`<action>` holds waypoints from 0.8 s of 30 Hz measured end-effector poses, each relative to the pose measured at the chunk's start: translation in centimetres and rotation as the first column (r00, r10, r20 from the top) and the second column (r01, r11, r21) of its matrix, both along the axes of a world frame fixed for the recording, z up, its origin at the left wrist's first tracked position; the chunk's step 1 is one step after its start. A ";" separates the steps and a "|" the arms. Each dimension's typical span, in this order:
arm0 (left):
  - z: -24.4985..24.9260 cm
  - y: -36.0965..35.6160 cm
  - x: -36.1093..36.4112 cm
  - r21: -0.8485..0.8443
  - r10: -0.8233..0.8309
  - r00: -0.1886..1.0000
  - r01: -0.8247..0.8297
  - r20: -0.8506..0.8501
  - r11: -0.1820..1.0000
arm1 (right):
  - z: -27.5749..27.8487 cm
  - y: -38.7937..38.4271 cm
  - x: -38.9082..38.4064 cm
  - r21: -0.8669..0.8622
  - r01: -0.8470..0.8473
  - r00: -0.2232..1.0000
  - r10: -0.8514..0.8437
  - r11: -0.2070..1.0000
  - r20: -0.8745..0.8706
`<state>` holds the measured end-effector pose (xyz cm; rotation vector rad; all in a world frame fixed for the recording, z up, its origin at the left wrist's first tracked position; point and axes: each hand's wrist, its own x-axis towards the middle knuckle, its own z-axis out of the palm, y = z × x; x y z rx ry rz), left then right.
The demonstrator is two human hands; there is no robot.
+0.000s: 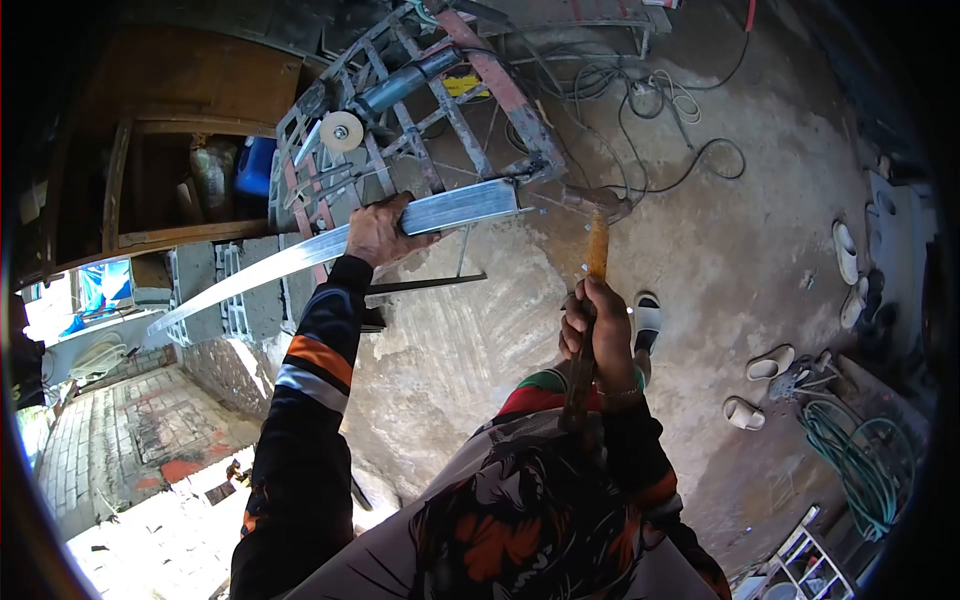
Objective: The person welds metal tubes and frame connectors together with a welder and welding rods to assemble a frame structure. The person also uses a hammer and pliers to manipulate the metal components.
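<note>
My left hand [385,232] is closed around a long, shiny metal bar [460,207], with the fingers over its top near the right end. The bar runs off toward the lower left and narrows with distance. In my right hand [604,325] is a hammer [598,245], its wooden handle wrapped by my fingers and its rusty head up near the bar's right end. The hammer head and the bar are apart. Beyond my left hand, an angle grinder [400,88] with a pale disc lies on a metal grid frame [465,120].
Cables [640,110] trail over the concrete floor [700,250] at the top right. Pale slippers [770,362] and a coiled green hose [850,465] lie on the right. A wooden cabinet [190,240] holding a blue container [256,166] stands at the left.
</note>
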<state>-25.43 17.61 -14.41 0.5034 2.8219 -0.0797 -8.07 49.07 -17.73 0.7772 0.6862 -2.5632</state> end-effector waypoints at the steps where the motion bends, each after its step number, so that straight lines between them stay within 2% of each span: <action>1: 0.1 0.0 0.0 0.011 -0.005 1.000 0.005 -0.001 1.000 | 0.1 0.2 -0.1 0.004 -0.009 1.000 0.009 1.000 0.004; 5: 0.0 0.0 0.0 -0.006 -0.007 1.000 0.007 -0.014 1.000 | 0.2 1.0 -0.3 0.003 -0.082 0.996 0.082 0.997 -0.017; 7: 0.3 0.2 0.0 -0.017 0.013 1.000 -0.012 0.010 1.000 | 0.5 2.0 -0.3 0.049 -0.232 0.970 0.234 0.972 -0.063; 12: 0.1 0.1 0.1 0.004 0.014 1.000 -0.014 -0.005 1.000 | 0.6 2.7 -0.8 0.037 -0.184 0.981 0.186 0.982 -0.061; 14: 0.2 0.1 0.0 -0.002 0.019 1.000 -0.019 0.000 1.000 | 0.6 3.0 -0.8 0.073 -0.298 0.952 0.302 0.952 -0.046; 16: -0.1 -0.2 0.0 0.006 -0.016 1.000 0.016 -0.015 1.000 | -0.4 3.8 -0.5 0.015 -0.292 0.954 0.293 0.956 -0.066; 18: -0.4 -0.5 -0.1 0.023 -0.028 0.999 0.029 -0.019 0.999 | -1.9 3.9 -0.2 -0.203 -0.205 0.978 0.192 0.958 -0.081; 19: -0.4 -0.5 -0.1 0.008 -0.022 1.000 0.022 -0.005 1.000 | -3.2 4.0 0.0 -0.345 -0.183 0.983 0.170 0.921 -0.069; 20: -0.4 -0.4 -0.3 -0.008 -0.018 1.000 0.018 0.007 1.000 | -4.4 3.5 0.2 -0.348 -0.176 0.984 0.161 0.921 -0.070; 22: -0.8 -0.7 -0.4 -0.004 -0.032 0.999 0.032 -0.011 0.999 | -6.6 2.1 0.8 -0.687 -0.103 0.994 0.106 0.720 -0.037; 24: -0.8 -0.8 -0.2 0.028 -0.020 1.000 0.020 -0.013 0.999 | -8.3 -0.4 1.2 -0.847 -0.022 1.000 0.004 0.531 -0.024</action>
